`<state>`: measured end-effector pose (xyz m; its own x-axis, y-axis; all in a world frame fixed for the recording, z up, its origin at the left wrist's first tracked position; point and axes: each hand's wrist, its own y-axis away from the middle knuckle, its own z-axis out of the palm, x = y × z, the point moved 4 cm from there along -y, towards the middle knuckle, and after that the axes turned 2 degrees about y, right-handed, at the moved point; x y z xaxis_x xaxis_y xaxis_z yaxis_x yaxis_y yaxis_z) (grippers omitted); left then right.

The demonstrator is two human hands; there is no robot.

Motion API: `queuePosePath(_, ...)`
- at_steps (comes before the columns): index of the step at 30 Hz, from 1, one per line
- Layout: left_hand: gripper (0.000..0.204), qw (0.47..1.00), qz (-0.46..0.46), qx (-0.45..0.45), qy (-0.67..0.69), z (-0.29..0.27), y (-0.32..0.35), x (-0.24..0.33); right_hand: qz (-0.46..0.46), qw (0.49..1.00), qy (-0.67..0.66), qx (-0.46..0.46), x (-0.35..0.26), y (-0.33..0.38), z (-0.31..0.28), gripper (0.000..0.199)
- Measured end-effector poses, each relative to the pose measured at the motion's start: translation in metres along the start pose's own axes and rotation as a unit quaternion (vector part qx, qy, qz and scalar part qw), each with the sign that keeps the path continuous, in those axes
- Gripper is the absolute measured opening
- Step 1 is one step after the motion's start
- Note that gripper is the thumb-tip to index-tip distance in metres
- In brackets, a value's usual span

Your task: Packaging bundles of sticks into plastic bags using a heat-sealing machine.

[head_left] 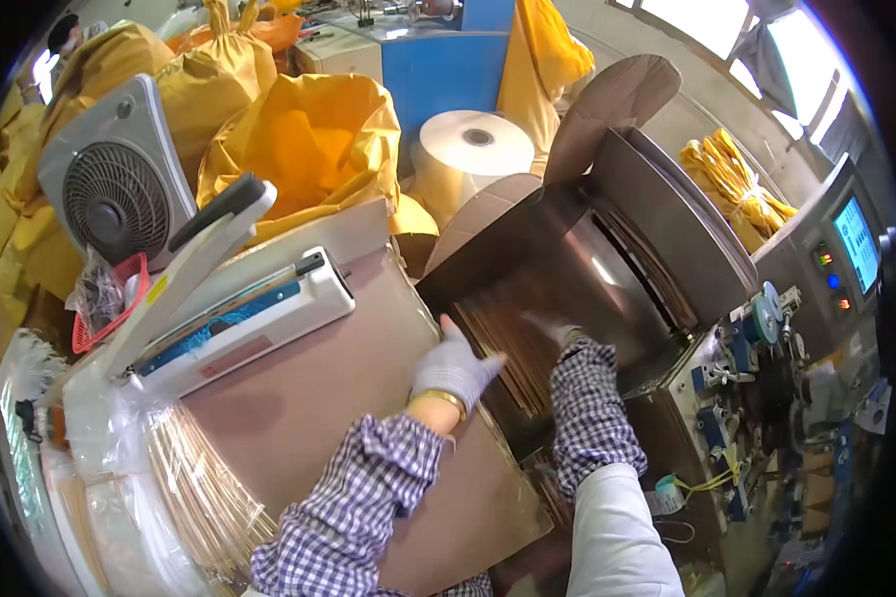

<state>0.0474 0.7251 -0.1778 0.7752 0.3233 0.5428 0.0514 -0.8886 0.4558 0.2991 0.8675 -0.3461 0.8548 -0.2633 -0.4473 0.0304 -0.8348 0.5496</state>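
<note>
My left hand [456,370], in a pale glove with a gold-coloured bracelet at the wrist, is at the left edge of a dark metal tray. Its thumb is held apart from the fingers, and nothing shows in its grasp. Beside its fingertips lies a row of thin brown sticks [513,373] in the tray [617,264]. My right hand [556,328], also gloved, reaches over the far part of these sticks; motion blurs its fingers, so its grip is unclear. Checked sleeve covers wrap both forearms.
Left of the tray, a brown board [319,398] carries a white-and-blue bag sealer [249,323] with its lever raised. Plastic-wrapped sticks [204,478] lie lower left. A grey fan [114,189], yellow sacks [319,139] and a film roll [473,144] stand behind. Machinery with a screen [854,244] borders the right.
</note>
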Motion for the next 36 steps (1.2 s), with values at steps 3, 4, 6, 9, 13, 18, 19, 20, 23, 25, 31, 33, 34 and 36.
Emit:
queuePosePath(3, 0.104, 0.997, -0.063, 0.05, -0.002, -0.029, -0.01, -0.012, -0.172, 0.958, -0.206, -0.103, -0.104, 0.079, 0.046, 0.074)
queuePosePath(4, 0.101, 0.995, -0.074, 0.068, 0.005, -0.035, -0.006, -0.013, -0.25, 0.883, -0.35, -0.188, -0.115, 0.092, 0.056, 0.071)
queuePosePath(6, 0.085, 0.96, 0.103, 0.091, 0.244, -0.03, -0.015, -0.047, -0.324, 0.791, -0.478, -0.205, -0.182, 0.173, 0.039, 0.067)
queuePosePath(9, 0.082, 0.797, 0.221, -0.05, 0.559, -0.047, 0.078, -0.02, -0.379, 0.783, -0.482, -0.102, -0.208, 0.257, 0.0, 0.075)
queuePosePath(13, 0.099, 0.699, 0.358, 0.047, 0.617, -0.078, 0.193, -0.046, -0.503, 0.72, -0.476, -0.044, -0.247, 0.386, 0.005, 0.103)
queuePosePath(18, 0.106, 0.709, 0.396, 0.025, 0.582, -0.069, 0.25, -0.11, -0.549, 0.727, -0.408, -0.053, -0.238, 0.43, 0.068, 0.115)
queuePosePath(19, 0.096, 0.824, 0.429, 0.096, 0.357, -0.058, 0.248, -0.128, -0.457, 0.752, -0.461, -0.119, -0.245, 0.438, 0.09, 0.114)
queuePosePath(20, 0.085, 0.882, 0.433, 0.156, 0.103, -0.056, 0.255, -0.135, -0.457, 0.749, -0.463, -0.128, -0.247, 0.449, 0.102, 0.114)
queuePosePath(23, 0.058, 0.818, 0.317, -0.065, 0.475, -0.035, 0.306, -0.165, -0.475, 0.683, -0.545, -0.108, -0.251, 0.502, 0.121, 0.109)
queuePosePath(25, 0.059, 0.784, 0.255, -0.134, 0.549, -0.018, 0.331, -0.19, -0.462, 0.678, -0.555, -0.138, -0.258, 0.506, 0.133, 0.109)
queuePosePath(31, 0.049, 0.74, 0.149, -0.115, 0.645, 0.051, 0.349, -0.235, -0.387, 0.667, -0.415, -0.482, -0.25, 0.474, 0.197, 0.055)
queuePosePath(33, 0.044, 0.912, 0.1, -0.069, 0.392, 0.016, 0.372, -0.244, -0.393, 0.711, -0.398, -0.426, -0.249, 0.471, 0.211, 0.024)
queuePosePath(34, 0.042, 0.917, 0.16, 0.119, 0.346, -0.011, 0.385, -0.254, -0.396, 0.708, -0.393, -0.433, -0.254, 0.479, 0.214, 0.024)
queuePosePath(36, 0.029, 0.834, 0.192, 0.359, 0.372, -0.034, 0.395, -0.292, -0.33, 0.731, -0.422, -0.423, -0.259, 0.488, 0.215, 0.022)
